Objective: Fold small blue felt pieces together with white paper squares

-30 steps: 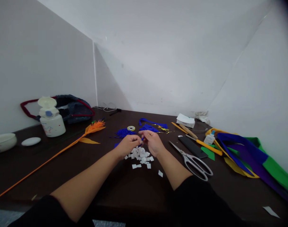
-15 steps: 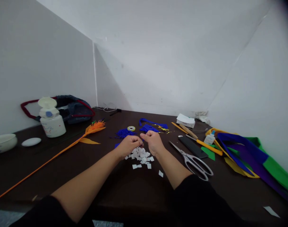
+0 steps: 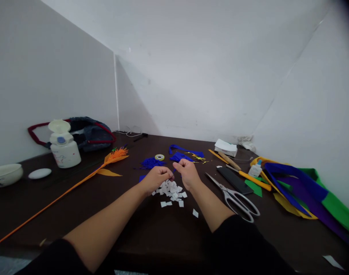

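Observation:
My left hand [image 3: 155, 177] and my right hand [image 3: 187, 172] meet over a pile of small white paper squares [image 3: 171, 191] on the dark table [image 3: 140, 225]. Both hands are closed in a pinch, fingertips close together, around something small between them; a bit of blue shows there, too small to name. Blue paper scraps [image 3: 151, 163] and a small yellow tape roll [image 3: 159, 157] lie just beyond the hands. Large scissors [image 3: 234, 194] rest to the right of my right wrist.
A white bottle [image 3: 64, 147], a dark bag [image 3: 87, 131], a bowl [image 3: 5, 175] and a white oval lid [image 3: 39, 173] sit at the left. A long orange paper flower stem [image 3: 62, 193] crosses the table. A yellow-handled knife [image 3: 249, 176], a glue bottle [image 3: 256, 168] and coloured paper sheets [image 3: 300, 187] lie right.
My hands stay over the white squares with small finger shifts; the pinching fingertips have drawn closer together. The view has tilted slightly.

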